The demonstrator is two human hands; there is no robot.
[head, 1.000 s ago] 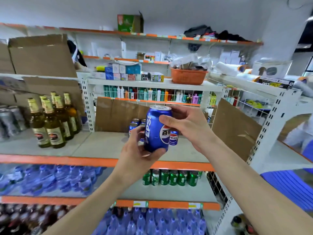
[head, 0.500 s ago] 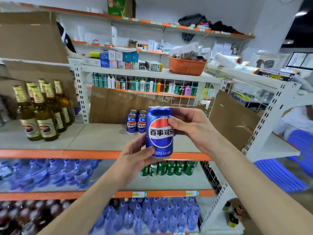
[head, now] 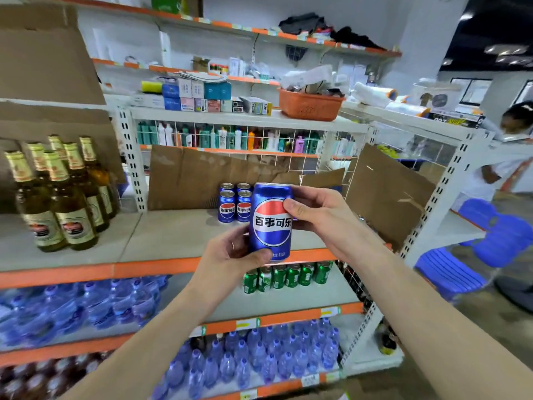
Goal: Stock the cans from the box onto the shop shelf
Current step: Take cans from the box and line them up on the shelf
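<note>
Shop shelf (head: pixel 173 235), orange-edged: four blue cans (head: pixel 235 206) at rear, seemingly upright; beer bottles (head: pixel 60 197) left. Blue can (head: pixel 271 222) upright in front, left hand (head: pixel 230 255) gripping base, right hand (head: pixel 320 215) gripping top.

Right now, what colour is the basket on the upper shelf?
Orange, clearest in the head view.

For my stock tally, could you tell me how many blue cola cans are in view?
5: four stand clustered on the shelf at; one held can. Others may be hidden.
</note>
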